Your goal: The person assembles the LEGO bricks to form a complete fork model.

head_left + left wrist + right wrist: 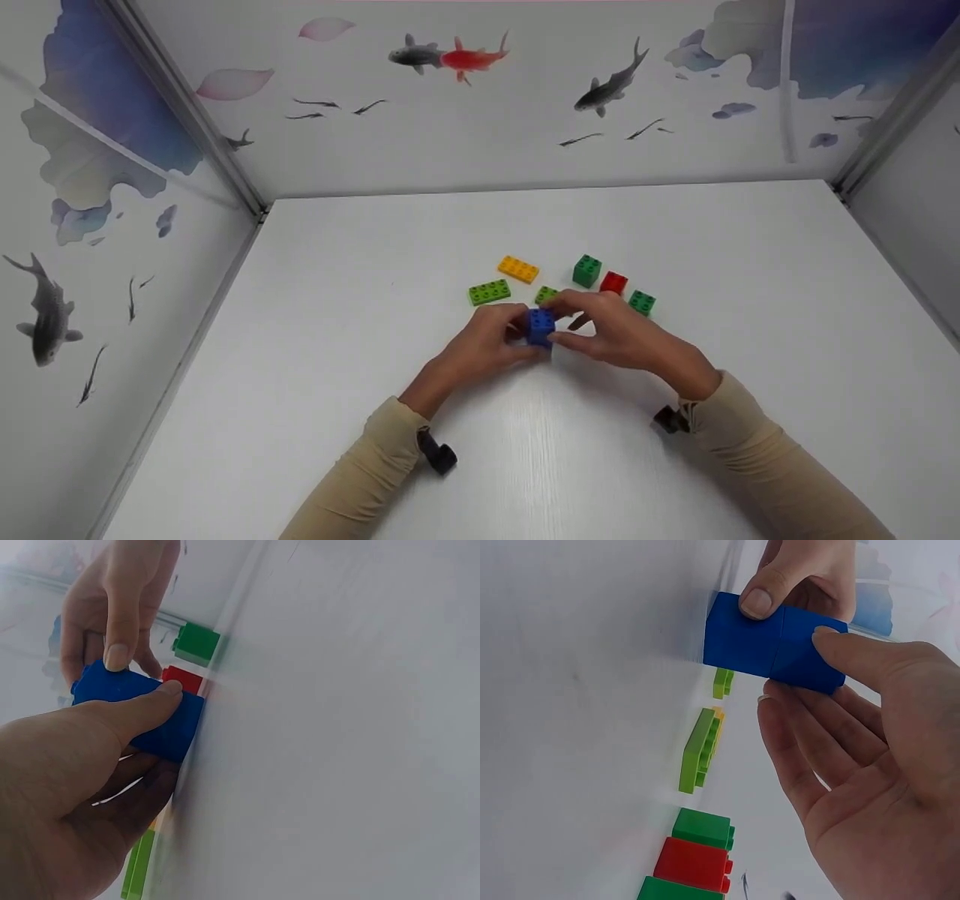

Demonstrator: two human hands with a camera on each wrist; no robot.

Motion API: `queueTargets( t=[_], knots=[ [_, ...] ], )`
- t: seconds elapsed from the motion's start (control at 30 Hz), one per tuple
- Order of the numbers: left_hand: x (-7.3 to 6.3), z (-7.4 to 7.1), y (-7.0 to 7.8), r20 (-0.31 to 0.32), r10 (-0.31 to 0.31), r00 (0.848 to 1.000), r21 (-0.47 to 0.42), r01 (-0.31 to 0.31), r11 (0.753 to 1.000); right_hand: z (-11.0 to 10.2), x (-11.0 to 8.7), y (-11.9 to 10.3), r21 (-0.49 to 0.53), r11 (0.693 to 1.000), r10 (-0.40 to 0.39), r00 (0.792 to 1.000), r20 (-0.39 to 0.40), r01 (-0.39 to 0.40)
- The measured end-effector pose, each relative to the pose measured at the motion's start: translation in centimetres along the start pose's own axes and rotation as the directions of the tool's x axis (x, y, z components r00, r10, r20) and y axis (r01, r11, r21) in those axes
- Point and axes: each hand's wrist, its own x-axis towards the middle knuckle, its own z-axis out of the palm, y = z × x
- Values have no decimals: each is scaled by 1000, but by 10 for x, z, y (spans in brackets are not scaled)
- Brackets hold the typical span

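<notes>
Painted fish [474, 57] are covering the white walls [517, 150] around a pale table [337, 277]. Near the table's middle, the blue stack [541, 328] is standing upright between both hands, studs facing up; whether its base is quite touching the table I cannot tell. Two blocks are making it up, with a thin seam showing in the right wrist view. Low down, the left hand [486, 339] is clamping it, thumb on the near face and fingers curling behind. Higher up, the right hand [626, 330] is pinching it between thumb and forefinger, its other fingers hanging spread. Just beyond, a small lime brick [546, 295] is peeking past the right hand. Farther off, a long lime brick [490, 292] and a yellow brick [518, 269] are lying leftward, while a tall green block [586, 271], a red block [613, 282] and another green one [642, 302] are sitting rightward. Tan sleeves [367, 457] are covering the forearms.
</notes>
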Motion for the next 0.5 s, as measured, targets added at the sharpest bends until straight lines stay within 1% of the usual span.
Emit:
queueTargets(
  t=[0.1, 0.2, 0.33, 0.5],
  knots=[
    [1, -1, -1, -4, 5, 1000, 7, -5, 1000, -3, 1, 3, -9, 1000, 13, 1000, -1, -13],
    [1, -3, -2, -15, -7, 1000, 16, 7, 1000, -5, 1, 6, -18, 999, 48, 999, -5, -48],
    [0, -7, -4, -60, -52, 997, 35, 54, 998, -7, 0, 11, -55, 992, 117, 993, -8, -117],
    [1, -9, -7, -132, -118, 984, 47, 125, 991, -8, -1, 16, -130, 977, 169, 986, -2, -168]
  ],
)
